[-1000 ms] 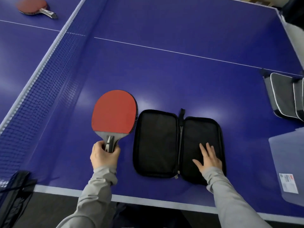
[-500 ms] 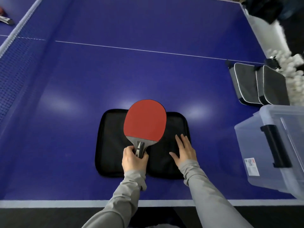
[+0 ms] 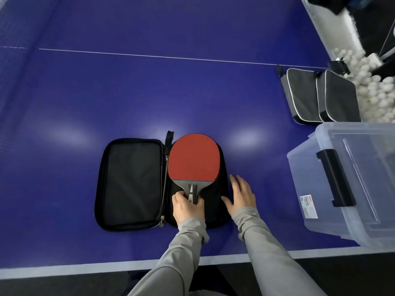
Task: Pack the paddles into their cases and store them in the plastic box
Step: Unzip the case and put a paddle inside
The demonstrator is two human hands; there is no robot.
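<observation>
Head view, frame centre: left grip (image 3: 188,207) curled round paddle (image 3: 193,160) handle, seating it in open case (image 3: 130,182); right grip (image 3: 242,195) flat, empty, steadying case edge.

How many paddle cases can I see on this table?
3. One open case lies by the hands, holding the red paddle; two closed cases sit side by side at the right, behind the plastic box. None seen inside it.

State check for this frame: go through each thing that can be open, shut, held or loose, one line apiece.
open case: unzipped, lying flat
paddle: over the case's right half, handle gripped
left hand: grips the handle
right hand: fingers straight, at the case's right edge
two grey cases: closed
plastic box: lid on
</observation>
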